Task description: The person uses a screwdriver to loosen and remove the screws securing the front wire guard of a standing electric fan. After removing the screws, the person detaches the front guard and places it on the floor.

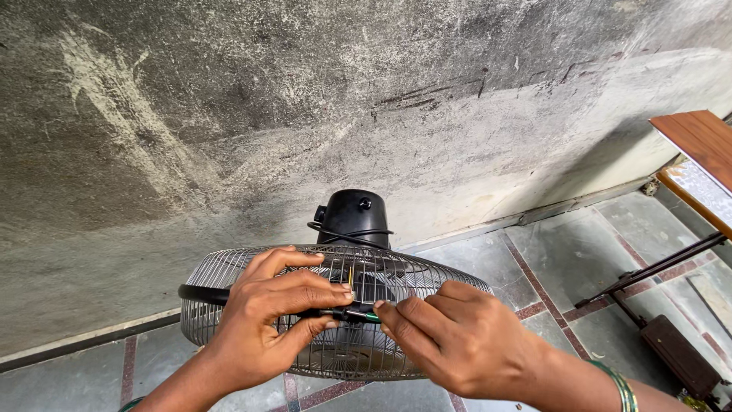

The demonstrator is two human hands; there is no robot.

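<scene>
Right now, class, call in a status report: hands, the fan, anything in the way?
Left hand and right hand both pinching the black clip on the fan guard. Black motor housing behind. Nothing in the way.

The floor (488, 263) was laid in grey stone tiles with reddish-brown strips between them, meeting a stained grey wall (305, 114). A wire-caged fan (335, 320) stood on it near the wall, and at the right the dark metal legs of a wood-topped desk (698, 141) rested on the tiles
</scene>
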